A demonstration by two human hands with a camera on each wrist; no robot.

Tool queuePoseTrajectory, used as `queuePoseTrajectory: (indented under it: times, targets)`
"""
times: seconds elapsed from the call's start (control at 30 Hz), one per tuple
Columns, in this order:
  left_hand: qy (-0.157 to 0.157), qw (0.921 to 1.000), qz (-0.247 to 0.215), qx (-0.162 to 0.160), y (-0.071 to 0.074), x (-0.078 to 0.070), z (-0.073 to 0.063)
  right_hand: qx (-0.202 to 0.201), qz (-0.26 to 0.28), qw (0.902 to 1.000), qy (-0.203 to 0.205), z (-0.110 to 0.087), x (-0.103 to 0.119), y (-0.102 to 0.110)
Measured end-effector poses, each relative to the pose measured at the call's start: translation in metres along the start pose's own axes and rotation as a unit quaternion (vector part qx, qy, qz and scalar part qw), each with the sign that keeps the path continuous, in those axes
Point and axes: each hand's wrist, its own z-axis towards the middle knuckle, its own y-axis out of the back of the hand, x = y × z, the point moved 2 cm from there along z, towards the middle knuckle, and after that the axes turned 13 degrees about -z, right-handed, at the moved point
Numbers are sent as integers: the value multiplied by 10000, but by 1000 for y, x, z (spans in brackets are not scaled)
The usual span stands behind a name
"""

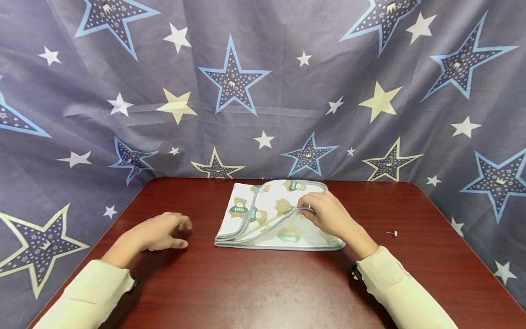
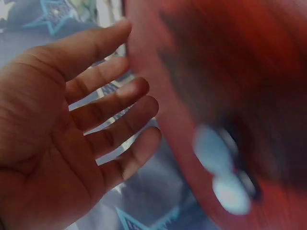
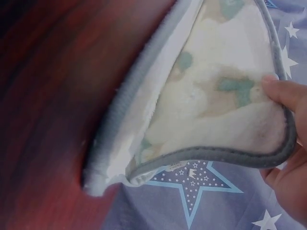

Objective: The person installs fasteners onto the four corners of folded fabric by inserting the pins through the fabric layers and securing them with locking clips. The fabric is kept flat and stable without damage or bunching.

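Note:
A folded baby cloth (image 1: pixel 267 214) with bear prints and grey piping lies at the back middle of the table. My right hand (image 1: pixel 328 214) pinches its upper flap by the piped edge near the right side. The right wrist view shows that flap (image 3: pixel 211 96) lifted, its pale underside facing the camera, with thumb and fingers at its corner. Left of the cloth, my left hand (image 1: pixel 162 232) hovers over the table, holding nothing, its fingers loosely bent and apart. Below it, in the left wrist view, two blurred pale-blue rounded things (image 2: pixel 213 148) lie on the table; their kind is unclear.
A small pin with a pale head (image 1: pixel 395 234) lies on the dark red table (image 1: pixel 263 288), right of my right forearm. A grey-blue curtain with stars (image 1: pixel 279 114) hangs behind the table and along both sides.

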Motion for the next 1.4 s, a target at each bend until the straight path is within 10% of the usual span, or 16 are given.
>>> queuePoseTrajectory:
  times: [0.3,0.53,1.4]
  targets:
    - [400,9974,-484,367,10,29,-38,103,-59,9999,-36,0,1,1]
    - [25,9991,-348,246,11,39,-49,100,-71,9999,-50,-2,1,0]
    - [-189,9964,-403,-722,6,41,-5,86,-102,9999,16,0,1,1]
